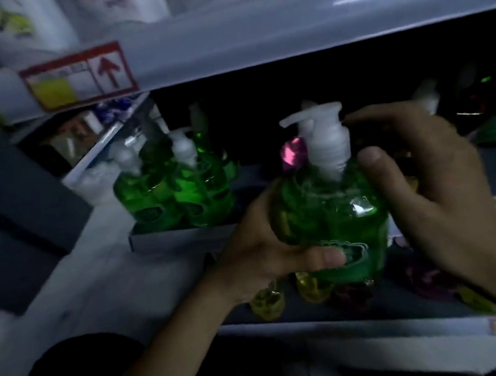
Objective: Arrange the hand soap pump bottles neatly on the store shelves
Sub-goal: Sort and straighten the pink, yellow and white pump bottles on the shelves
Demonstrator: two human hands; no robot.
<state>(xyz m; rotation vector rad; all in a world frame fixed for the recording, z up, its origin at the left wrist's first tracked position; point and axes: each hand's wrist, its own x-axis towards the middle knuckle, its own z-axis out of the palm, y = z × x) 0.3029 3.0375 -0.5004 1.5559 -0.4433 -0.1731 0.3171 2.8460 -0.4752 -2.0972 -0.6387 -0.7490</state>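
I hold a green soap pump bottle (330,218) with a white pump head upright in front of the middle shelf (172,236). My left hand (266,247) wraps its lower left side, thumb across the label. My right hand (425,180) clasps its right shoulder, thumb near the pump collar. Several more green pump bottles (176,190) stand grouped at the left of that shelf. Yellow bottles (267,303) sit on the shelf below, partly hidden by my hands.
The upper shelf edge (285,35) carries a red-framed price tag (79,77) with an arrow. White packages (114,5) stand above it. Dark bottles (493,126) sit at the right of the middle shelf. A lower shelf lip (381,339) runs beneath.
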